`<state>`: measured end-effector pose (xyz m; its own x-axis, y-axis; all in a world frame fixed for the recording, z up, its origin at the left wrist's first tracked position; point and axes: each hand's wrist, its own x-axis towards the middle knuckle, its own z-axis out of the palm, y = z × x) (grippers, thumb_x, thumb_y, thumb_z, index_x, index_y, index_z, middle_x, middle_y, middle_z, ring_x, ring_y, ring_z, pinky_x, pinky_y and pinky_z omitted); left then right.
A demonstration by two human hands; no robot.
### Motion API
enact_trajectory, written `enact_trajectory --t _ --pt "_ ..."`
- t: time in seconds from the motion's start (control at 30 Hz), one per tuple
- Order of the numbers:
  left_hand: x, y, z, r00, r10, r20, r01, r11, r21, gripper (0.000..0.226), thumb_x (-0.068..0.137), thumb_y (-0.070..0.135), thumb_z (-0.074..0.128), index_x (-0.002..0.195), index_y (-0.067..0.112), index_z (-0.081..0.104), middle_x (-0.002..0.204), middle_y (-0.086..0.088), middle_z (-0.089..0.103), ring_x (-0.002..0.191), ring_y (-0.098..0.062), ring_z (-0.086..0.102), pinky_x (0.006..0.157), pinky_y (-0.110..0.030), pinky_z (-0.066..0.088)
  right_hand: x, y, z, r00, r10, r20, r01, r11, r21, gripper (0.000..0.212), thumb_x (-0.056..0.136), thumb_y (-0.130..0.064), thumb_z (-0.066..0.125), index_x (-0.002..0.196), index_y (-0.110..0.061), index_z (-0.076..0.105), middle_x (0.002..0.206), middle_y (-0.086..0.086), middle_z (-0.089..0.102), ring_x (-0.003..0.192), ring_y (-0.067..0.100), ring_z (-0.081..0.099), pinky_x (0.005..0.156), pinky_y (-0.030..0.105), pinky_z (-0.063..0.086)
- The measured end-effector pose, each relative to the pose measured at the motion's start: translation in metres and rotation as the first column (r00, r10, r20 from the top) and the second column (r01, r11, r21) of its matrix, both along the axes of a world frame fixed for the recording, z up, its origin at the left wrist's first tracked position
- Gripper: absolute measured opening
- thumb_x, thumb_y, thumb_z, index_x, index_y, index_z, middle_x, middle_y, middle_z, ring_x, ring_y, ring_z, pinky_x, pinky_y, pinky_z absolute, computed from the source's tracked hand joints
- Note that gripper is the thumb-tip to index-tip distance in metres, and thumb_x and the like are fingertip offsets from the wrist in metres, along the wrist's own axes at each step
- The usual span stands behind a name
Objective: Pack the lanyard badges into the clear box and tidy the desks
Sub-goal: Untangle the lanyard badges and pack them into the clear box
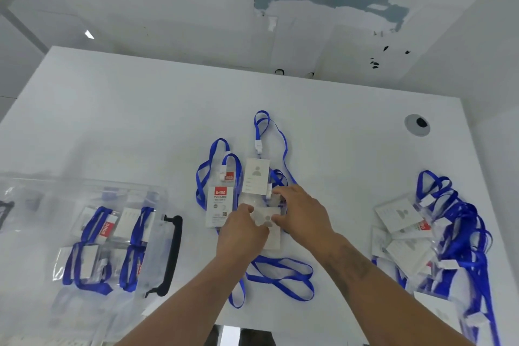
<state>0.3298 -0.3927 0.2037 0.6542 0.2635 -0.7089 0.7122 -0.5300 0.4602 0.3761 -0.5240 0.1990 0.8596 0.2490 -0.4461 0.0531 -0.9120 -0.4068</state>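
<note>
Clear box [84,233] sits on white desk [112,121] at approx 8 o'clock of the view, black handle [171,255] on its right side; inside lie several badges w/ blue lanyards wound round them, approx four bundles in two rows, one showing a red label. Centre of desk: loose group of badges [222,205] w/ blue straps looping out toward 12 and 6 o'clock, one card w/ red UHOO header, another upright card [257,180] w/ grey portrait icon. Both hands meet over a clear-sleeved badge [266,220] there. Left hand [241,233] has fingers curled, pinching the badge's left edge. Right hand [303,213] has fingers bent, tips on the badge's right/top edge, thumb under; grip looks narrow. At 4 o'clock, well apart, a heap of more badges [407,233] tangled w/ blue lanyards [460,233]. Round grommet [417,125] at 2 o'clock.
</note>
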Motion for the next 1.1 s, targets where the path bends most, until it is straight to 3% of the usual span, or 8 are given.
enact_trajectory --t 0.1,0.3,0.53,0.63,0.7,0.9,1.03,1.1 --pt "0.000 0.001 0.001 0.999 -0.027 0.018 0.027 1.000 -0.003 0.055 0.089 0.035 0.065 0.139 0.026 0.044 0.132 0.003 0.054 0.112 -0.015 0.056 0.077 -0.024 0.049 0.006 -0.006 0.002 0.965 -0.216 -0.150 0.242 0.953 0.184 0.020 0.086 -0.031 0.070 0.105 -0.031 0.064 0.098 -0.013 0.067 0.084 0.008 0.064 0.079 0.025 0.054" --pt "-0.014 -0.001 0.045 0.930 -0.247 0.270 0.275 0.959 -0.068 0.060 0.079 0.067 0.061 0.131 0.041 0.047 0.132 0.023 0.045 0.112 0.000 0.046 0.089 -0.021 0.043 0.015 -0.022 0.035 0.622 -0.526 -0.581 0.773 0.530 0.348 0.010 0.086 -0.014 0.070 0.095 -0.011 0.070 0.081 0.007 0.072 0.061 0.017 0.068 0.059 0.027 0.057" --pt "-0.022 0.010 0.065 0.532 -0.585 0.612 0.451 0.808 0.380 0.036 0.086 0.035 0.069 0.121 0.034 0.061 0.124 0.018 0.061 0.115 -0.004 0.056 0.096 -0.024 0.050 0.028 -0.035 0.072 0.319 -0.433 -0.843 0.948 0.153 0.280 0.006 0.081 -0.010 0.071 0.085 -0.005 0.072 0.069 0.006 0.064 0.050 0.012 0.059 0.047 0.021 0.052" --pt "-0.012 0.019 0.068 0.456 -0.516 0.725 0.334 0.854 0.399 0.022 0.086 0.024 0.070 0.108 0.028 0.071 0.106 0.017 0.070 0.097 -0.004 0.065 0.083 -0.022 0.055 0.027 -0.036 0.082 0.367 -0.410 -0.835 0.929 0.115 0.353 0.008 0.084 -0.014 0.071 0.085 -0.007 0.073 0.065 0.004 0.062 0.050 0.011 0.056 0.046 0.020 0.050" --pt "-0.005 0.022 0.084 0.566 -0.337 0.753 0.240 0.941 0.241 0.022 0.090 0.022 0.068 0.104 0.038 0.069 0.097 0.030 0.065 0.088 0.005 0.064 0.077 -0.016 0.055 0.023 -0.034 0.087 0.507 -0.483 -0.714 0.856 0.186 0.482 0.015 0.089 -0.023 0.068 0.089 -0.009 0.075 0.069 0.001 0.063 0.057 0.011 0.057 0.053 0.023 0.049" --pt "0.019 0.035 0.121 0.914 0.301 0.272 -0.083 0.796 -0.600 0.020 0.092 0.009 0.063 0.099 0.025 0.073 0.096 0.004 0.077 0.092 -0.015 0.073 0.077 -0.031 0.060 0.008 -0.015 0.095 0.631 -0.630 -0.453 0.745 0.328 0.581 0.038 0.098 -0.045 0.046 0.084 -0.022 0.072 0.083 -0.001 0.074 0.081 0.013 0.065 0.075 0.023 0.050" --pt "0.022 0.036 0.122 0.906 0.418 -0.070 -0.297 0.508 -0.809 0.019 0.092 0.008 0.060 0.110 0.008 0.069 0.107 -0.012 0.075 0.090 -0.022 0.074 0.066 -0.025 0.060 -0.009 -0.003 0.096 0.476 -0.364 -0.801 0.848 -0.051 0.527 0.041 0.098 -0.045 0.044 0.102 -0.014 0.070 0.096 0.014 0.074 0.090 0.028 0.067 0.093 0.043 0.050" --pt "0.021 0.032 0.123 0.862 0.476 -0.172 -0.377 0.378 -0.846 0.022 0.092 0.009 0.061 0.112 0.007 0.067 0.107 -0.014 0.074 0.087 -0.022 0.073 0.063 -0.024 0.060 -0.017 0.008 0.097 0.503 -0.310 -0.807 0.842 -0.035 0.538 0.037 0.101 -0.034 0.044 0.096 -0.009 0.070 0.081 0.016 0.069 0.070 0.024 0.062 0.080 0.039 0.053"
